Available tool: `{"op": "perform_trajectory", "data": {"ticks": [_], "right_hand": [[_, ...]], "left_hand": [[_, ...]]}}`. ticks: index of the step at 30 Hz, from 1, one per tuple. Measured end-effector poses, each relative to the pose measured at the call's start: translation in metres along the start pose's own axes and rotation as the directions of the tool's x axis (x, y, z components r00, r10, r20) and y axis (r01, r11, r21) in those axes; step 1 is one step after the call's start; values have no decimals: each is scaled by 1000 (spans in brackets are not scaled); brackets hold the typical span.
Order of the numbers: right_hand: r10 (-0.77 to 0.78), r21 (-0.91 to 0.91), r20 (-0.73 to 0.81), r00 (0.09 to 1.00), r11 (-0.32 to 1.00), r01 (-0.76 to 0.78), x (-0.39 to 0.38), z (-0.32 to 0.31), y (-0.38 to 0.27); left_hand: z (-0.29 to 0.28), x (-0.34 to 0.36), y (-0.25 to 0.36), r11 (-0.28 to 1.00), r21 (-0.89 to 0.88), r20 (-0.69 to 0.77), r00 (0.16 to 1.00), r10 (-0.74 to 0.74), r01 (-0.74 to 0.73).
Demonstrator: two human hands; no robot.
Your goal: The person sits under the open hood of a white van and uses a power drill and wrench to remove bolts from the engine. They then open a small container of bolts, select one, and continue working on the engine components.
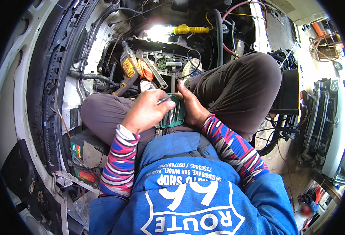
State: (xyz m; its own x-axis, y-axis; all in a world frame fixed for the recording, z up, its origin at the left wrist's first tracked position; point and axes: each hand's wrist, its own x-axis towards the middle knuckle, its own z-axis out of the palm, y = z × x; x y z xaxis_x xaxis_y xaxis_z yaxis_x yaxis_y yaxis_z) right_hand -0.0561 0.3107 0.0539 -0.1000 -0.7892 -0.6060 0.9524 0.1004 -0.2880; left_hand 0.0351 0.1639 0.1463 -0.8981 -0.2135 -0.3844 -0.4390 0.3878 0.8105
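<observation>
My left hand (147, 111) is closed, with a slim dark metal rod (164, 99) pinched between thumb and fingers. It hovers at the left edge of a small green case (179, 120) in my lap. Thin metal pieces, perhaps bits, lie inside the case; their exact kind is too small to tell. My right hand (195, 108) grips the case from its right side, thumb pointing up. Just beyond my hands are a yellow-and-black power drill (129, 68), an adjustable wrench (153, 70), an orange rag (144, 71) and a hammer-like tool (173, 69).
I sit cross-legged inside a vehicle's engine bay. A lit work lamp with a yellow handle (191, 29) lies at the far side, near a black hose (219, 39). At left are a wiring harness and a car battery (82, 150). A white vehicle (335, 125) stands at right.
</observation>
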Motion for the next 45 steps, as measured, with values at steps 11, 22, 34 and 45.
{"op": "perform_trajectory", "data": {"ticks": [11, 22, 34, 45], "right_hand": [[3, 2, 66, 998, 1000, -3, 7, -10, 1], [-10, 40, 23, 1000, 999, 9, 4, -6, -1], [-68, 67, 60, 996, 996, 64, 5, -8, 1], [-173, -59, 229, 958, 980, 191, -3, -5, -4]], "left_hand": [[11, -1, -10, 990, 59, -520, 843, 138, -126], [10, -39, -53, 988, -136, -562, 816, -135, 70], [22, -38, -33, 978, -196, -511, 858, -45, -65], [27, -41, -44, 939, -342, -375, 912, -167, 31]]}}
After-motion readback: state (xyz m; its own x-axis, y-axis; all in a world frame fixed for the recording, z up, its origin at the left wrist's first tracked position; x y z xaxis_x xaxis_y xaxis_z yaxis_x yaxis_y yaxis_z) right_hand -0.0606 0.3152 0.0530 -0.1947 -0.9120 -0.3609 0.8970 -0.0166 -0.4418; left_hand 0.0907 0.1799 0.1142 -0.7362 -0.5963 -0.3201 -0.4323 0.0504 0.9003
